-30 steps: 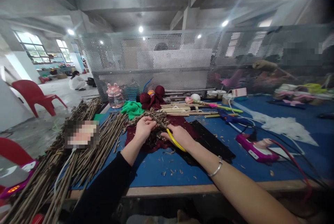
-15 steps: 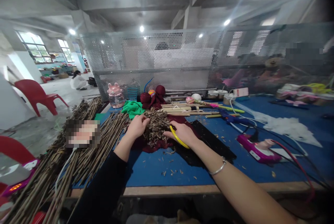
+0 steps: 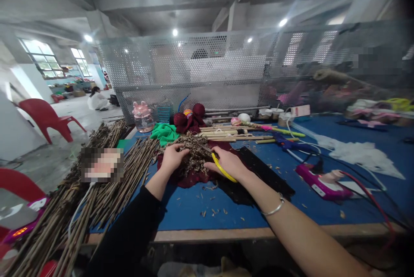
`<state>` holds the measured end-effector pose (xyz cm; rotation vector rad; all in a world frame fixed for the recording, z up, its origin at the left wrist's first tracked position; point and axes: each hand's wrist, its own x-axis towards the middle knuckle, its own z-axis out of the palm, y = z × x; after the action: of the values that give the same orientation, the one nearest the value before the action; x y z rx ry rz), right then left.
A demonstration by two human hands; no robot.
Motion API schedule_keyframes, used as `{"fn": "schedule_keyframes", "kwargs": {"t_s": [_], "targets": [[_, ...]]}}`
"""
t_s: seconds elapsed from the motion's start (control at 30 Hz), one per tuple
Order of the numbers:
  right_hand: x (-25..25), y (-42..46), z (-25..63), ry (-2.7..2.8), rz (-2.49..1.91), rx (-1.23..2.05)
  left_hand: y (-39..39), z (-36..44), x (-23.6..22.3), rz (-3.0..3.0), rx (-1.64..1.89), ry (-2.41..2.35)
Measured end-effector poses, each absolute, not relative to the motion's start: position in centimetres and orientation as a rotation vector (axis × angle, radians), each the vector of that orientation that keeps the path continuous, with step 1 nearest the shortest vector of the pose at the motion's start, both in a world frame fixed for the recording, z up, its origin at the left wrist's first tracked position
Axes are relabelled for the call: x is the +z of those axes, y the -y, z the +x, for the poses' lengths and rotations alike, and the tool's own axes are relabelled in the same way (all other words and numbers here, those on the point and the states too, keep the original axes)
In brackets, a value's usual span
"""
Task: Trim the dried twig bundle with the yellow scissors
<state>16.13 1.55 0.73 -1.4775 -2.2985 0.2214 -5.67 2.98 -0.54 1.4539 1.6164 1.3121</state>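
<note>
A heap of dried brown plant heads (image 3: pixel 196 156) lies on a dark red cloth (image 3: pixel 190 181) in the middle of the blue table. My left hand (image 3: pixel 174 156) is at the heap's left side, fingers curled in against the dried stalks; its fingertips are partly lost among them. On the right side my right hand (image 3: pixel 229 164) grips scissors (image 3: pixel 223 169) by their yellow handles. The dark blades point left into the heap, and their tips are hard to make out. Left of my left hand, long dried stems (image 3: pixel 129 173) lie in a bundle.
A black cloth (image 3: pixel 258 173) lies right of the heap, near a purple power strip (image 3: pixel 323 182) with cables and a blue glue gun (image 3: pixel 286 142). Behind are bamboo sticks (image 3: pixel 223 135), a green cloth (image 3: pixel 164 134) and a pink-lidded jar (image 3: pixel 143 116). A perforated metal screen (image 3: pixel 210 74) stands across the back.
My left hand has shifted slightly right, its thumb further over the heap. My right hand still holds the scissors and has moved very little. The camera view has tilted slightly.
</note>
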Motion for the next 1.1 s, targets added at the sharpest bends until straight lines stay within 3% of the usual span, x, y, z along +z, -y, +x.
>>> {"fn": "schedule_keyframes", "kwargs": {"t_s": [0.13, 0.27, 1.1], "targets": [[0.4, -1.7, 16.1, 2.380, -1.387, 0.231, -3.1, -4.7, -0.8, 0.953, 1.416, -1.171], [0.0, -1.6, 15.8, 2.396, -1.347, 0.223, -2.6, -3.8, -0.4, 0.827, 1.396, -0.984], [0.5, -0.4, 14.4, 2.321, -1.581, 0.183, -1.2, -1.7, -0.1, 0.791, 1.382, -1.008]]}}
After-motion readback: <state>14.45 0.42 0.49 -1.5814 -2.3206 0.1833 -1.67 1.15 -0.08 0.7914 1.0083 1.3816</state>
